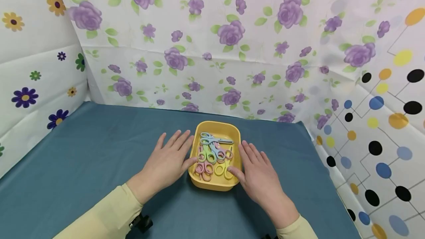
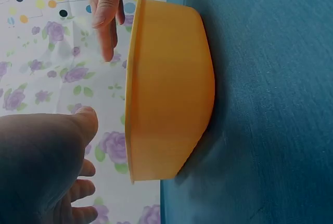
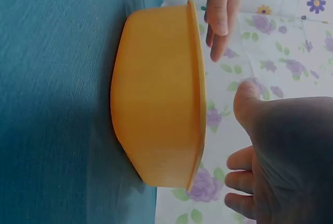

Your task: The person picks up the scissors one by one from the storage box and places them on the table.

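A yellow plastic tub (image 1: 232,130) stands on the table with several small scissors lying loose inside. Blue scissors (image 1: 217,141) lie on top toward the far end, over green scissors (image 1: 210,156). Pink scissors (image 1: 204,168) are at the near left and yellow scissors (image 1: 227,168) at the near right. My left hand (image 1: 166,165) is spread beside the tub's left side, its thumb reaching toward the rim. Opposite it, my right hand (image 1: 260,174) has straight fingers along the right side. Both wrist views show the hands at about rim height, gripping nothing, with the tub wall (image 2: 171,83) bare.
Blue-green cloth (image 1: 109,150) covers the table. Flower-printed sheets (image 1: 206,36) hang behind and at the left, and a dotted sheet (image 1: 382,165) borders the right side. A black wrist device (image 1: 142,223) sits under the left sleeve.
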Motion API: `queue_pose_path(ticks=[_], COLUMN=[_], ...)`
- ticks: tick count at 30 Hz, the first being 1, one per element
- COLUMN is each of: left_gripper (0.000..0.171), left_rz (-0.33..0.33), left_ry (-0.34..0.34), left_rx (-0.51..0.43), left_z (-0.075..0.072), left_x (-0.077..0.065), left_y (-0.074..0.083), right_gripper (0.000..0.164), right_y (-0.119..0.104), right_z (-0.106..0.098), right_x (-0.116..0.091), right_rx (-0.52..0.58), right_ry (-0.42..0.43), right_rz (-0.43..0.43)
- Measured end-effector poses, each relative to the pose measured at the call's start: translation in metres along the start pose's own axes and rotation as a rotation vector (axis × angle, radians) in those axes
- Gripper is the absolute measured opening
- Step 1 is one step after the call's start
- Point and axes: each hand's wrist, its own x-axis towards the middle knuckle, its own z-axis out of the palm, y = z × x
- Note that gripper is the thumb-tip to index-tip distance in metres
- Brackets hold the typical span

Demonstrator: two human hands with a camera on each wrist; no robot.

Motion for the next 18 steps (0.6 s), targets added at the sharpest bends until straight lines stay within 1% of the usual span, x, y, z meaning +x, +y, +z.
queue_pose_path(ticks=[3,6,8,14,16,18], left_gripper=[0.075,0.075,0.075,0.072,0.071,0.070], left_rz=[0.020,0.023,0.023,0.003,-0.003,-0.002], left_ry=[-0.006,-0.026,-0.048,-0.153,-0.166,-0.166], left_rx=[0.000,0.000,-0.005,-0.048,-0.049,-0.042], left_z=[0.0008,0.0018,0.0029,0.0045,0.0047,0.0045], left_x=[0.0007,-0.0019,-0.0024,-0.0039,-0.0051,-0.0053], left_y=[0.0032,0.0044,0.0054,0.0054,0.0047,0.0041], right_gripper=[0.087,0.087,0.088,0.087,0.088,0.088], right_y=[-0.0001,-0.0016,-0.0016,-0.0019,-0.0014,-0.0008], right_z=[0.0000,0.0017,0.0025,0.0028,0.0035,0.0038], right_x=[-0.0043,-0.0065,-0.0076,-0.0094,-0.0093,-0.0081], right_rx=[-0.004,-0.010,-0.012,0.018,0.024,0.030], right_ry=[-0.025,-0.051,-0.064,-0.130,-0.142,-0.136], right_rz=[-0.003,-0.014,-0.014,-0.022,-0.033,-0.043])
